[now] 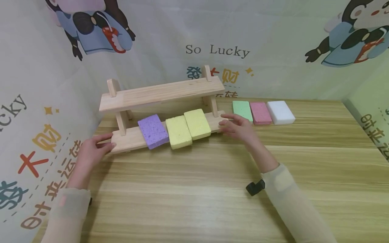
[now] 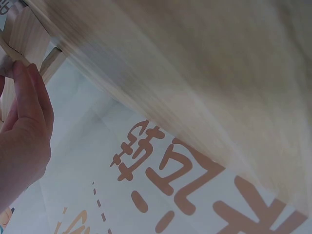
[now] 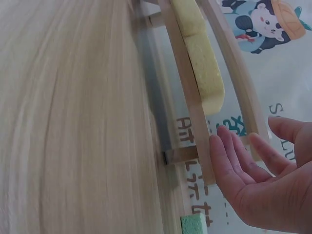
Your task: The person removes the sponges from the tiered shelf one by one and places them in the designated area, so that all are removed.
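Observation:
A two-tier wooden shelf stands on the table, slanting slightly in the head view. On its lower board lie a purple sponge and two yellow sponges, one beside the other, their front ends jutting past the board. My left hand pinches the left end of that lower board between thumb and fingers. At the board's right end my right hand has its fingers extended, fingertips right at the wood. The right wrist view shows this hand with thumb and fingers apart.
Right of the shelf, a green sponge, a pink sponge and a white sponge lie in a row on the wooden table. A printed cloth rises behind the table and along its sides.

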